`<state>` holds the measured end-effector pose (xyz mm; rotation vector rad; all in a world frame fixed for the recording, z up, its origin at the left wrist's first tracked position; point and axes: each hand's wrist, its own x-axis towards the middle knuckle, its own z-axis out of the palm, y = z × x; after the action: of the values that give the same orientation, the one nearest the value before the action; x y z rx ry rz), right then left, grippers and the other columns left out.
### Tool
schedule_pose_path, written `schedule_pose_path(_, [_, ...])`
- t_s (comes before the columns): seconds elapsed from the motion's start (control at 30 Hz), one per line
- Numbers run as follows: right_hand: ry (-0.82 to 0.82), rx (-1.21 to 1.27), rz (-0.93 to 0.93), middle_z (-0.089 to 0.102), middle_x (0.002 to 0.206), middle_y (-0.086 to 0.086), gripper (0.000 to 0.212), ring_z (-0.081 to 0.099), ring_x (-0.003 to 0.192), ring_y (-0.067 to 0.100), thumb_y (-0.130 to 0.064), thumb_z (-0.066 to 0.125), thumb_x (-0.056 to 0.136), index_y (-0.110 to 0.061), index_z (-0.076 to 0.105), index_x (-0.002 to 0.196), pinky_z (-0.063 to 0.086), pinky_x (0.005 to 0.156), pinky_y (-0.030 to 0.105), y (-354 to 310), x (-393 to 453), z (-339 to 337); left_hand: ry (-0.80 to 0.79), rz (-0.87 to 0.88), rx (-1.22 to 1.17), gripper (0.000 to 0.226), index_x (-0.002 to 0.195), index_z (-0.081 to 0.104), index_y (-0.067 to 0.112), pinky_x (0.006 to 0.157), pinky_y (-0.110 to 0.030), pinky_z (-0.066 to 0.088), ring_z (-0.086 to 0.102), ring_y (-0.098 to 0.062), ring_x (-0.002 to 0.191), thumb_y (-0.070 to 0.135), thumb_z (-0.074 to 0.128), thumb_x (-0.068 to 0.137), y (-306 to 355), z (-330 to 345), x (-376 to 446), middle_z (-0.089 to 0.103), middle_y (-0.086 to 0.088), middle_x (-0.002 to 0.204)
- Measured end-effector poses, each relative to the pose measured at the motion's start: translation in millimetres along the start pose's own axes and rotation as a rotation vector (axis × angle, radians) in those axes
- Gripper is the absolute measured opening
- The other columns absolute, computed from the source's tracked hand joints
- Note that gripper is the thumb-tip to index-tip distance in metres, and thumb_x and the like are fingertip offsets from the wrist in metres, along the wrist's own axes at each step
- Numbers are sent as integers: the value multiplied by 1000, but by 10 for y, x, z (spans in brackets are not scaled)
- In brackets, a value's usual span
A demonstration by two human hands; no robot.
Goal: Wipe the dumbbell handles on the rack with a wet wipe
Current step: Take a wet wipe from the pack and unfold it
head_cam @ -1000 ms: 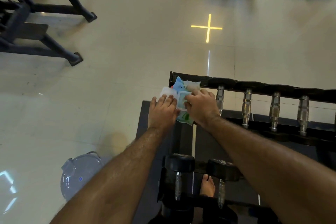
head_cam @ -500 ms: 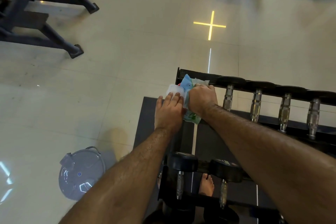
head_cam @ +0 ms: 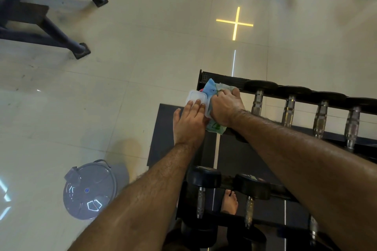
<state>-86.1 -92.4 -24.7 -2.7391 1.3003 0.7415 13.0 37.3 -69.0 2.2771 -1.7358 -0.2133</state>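
The wipes pack (head_cam: 212,91) lies at the rack's (head_cam: 222,80) left end, mid-frame, its white lid (head_cam: 195,98) flipped open. The left hand (head_cam: 188,123) presses flat fingers on the lid; the right hand (head_cam: 225,108) curls over the pack, gripping it. Dumbbells (head_cam: 288,108) line the rack rightward. A grey bucket (head_cam: 89,189) sits lower left.

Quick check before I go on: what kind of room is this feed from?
Most likely a gym. A black rack holds a row of dumbbells with metal handles, dark equipment frames stand on the tiled floor, and a dark rubber mat lies under the rack.
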Motion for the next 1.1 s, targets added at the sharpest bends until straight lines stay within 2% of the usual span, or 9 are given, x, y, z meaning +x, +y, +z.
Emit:
schedule_pose_path(0.17, [125, -14, -40, 54, 151, 13, 62, 47, 141, 33, -58, 71, 91, -17, 56, 135, 32, 114, 50, 38, -151, 135, 20, -88, -80, 68, 153, 50, 19, 115, -60, 41, 45, -27, 149, 40, 75, 94, 31, 72, -97, 51, -4, 159])
schedule_pose_path(0.3, [210, 117, -41, 57, 150, 14, 48, 43, 148, 34, -55, 64, 97, -15, 60, 125, 33, 112, 50, 81, -233, 196, -14, -87, -55, 82, 158, 42, 27, 109, -57, 45, 47, -31, 145, 35, 83, 87, 96, 67, -96, 50, -7, 158])
schedule_pose_path(0.43, [199, 224, 12, 56, 151, 12, 41, 41, 150, 31, -52, 48, 105, -16, 61, 121, 33, 110, 50, 38, -267, 160, -14, -78, -21, 77, 151, 52, 33, 102, -56, 47, 52, -32, 138, 36, 87, 82, 111, 34, -79, 56, -10, 151])
schedule_pose_path(0.53, [201, 279, 35, 52, 157, 12, 40, 39, 152, 31, -50, 48, 105, -17, 61, 124, 31, 113, 49, 14, -288, 109, -22, -77, 5, 76, 147, 58, 32, 99, -58, 47, 55, -32, 133, 37, 90, 78, 104, -9, -47, 59, -9, 146])
schedule_pose_path(0.63, [222, 361, 72, 46, 164, 10, 44, 38, 154, 30, -44, 51, 105, -14, 59, 136, 29, 117, 47, 2, -311, 27, -39, -87, 26, 74, 145, 60, 33, 100, -61, 44, 55, -31, 132, 39, 90, 78, 118, -56, -30, 60, -8, 144])
schedule_pose_path(0.77, [255, 385, 75, 52, 159, 8, 48, 48, 144, 29, -46, 55, 102, -14, 59, 138, 34, 112, 48, 42, -346, 54, -57, -103, 40, 73, 147, 59, 32, 104, -63, 41, 54, -32, 135, 40, 88, 80, 147, -91, -36, 59, -9, 146])
schedule_pose_path(0.87, [313, 325, 38, 60, 151, 10, 42, 52, 142, 32, -50, 63, 97, -14, 71, 118, 41, 106, 49, 70, -372, 129, -78, -114, 47, 72, 150, 55, 34, 107, -63, 39, 51, -30, 138, 40, 85, 84, 169, -108, -39, 56, -7, 150])
schedule_pose_path(0.97, [294, 203, -28, 74, 127, 9, 35, 56, 140, 33, -48, 67, 98, -15, 74, 106, 42, 103, 49, 46, -350, 160, -83, -117, 40, 74, 150, 55, 33, 108, -64, 38, 50, -32, 140, 39, 86, 83, 176, -124, -45, 55, -9, 151])
schedule_pose_path(1.1, [364, 224, -73, 77, 106, 9, 32, 69, 117, 36, -45, 80, 92, -14, 73, 97, 48, 97, 51, 4, -375, 158, -96, -117, 53, 76, 152, 53, 32, 110, -65, 36, 49, -32, 141, 39, 86, 84, 172, -156, -40, 54, -9, 152])
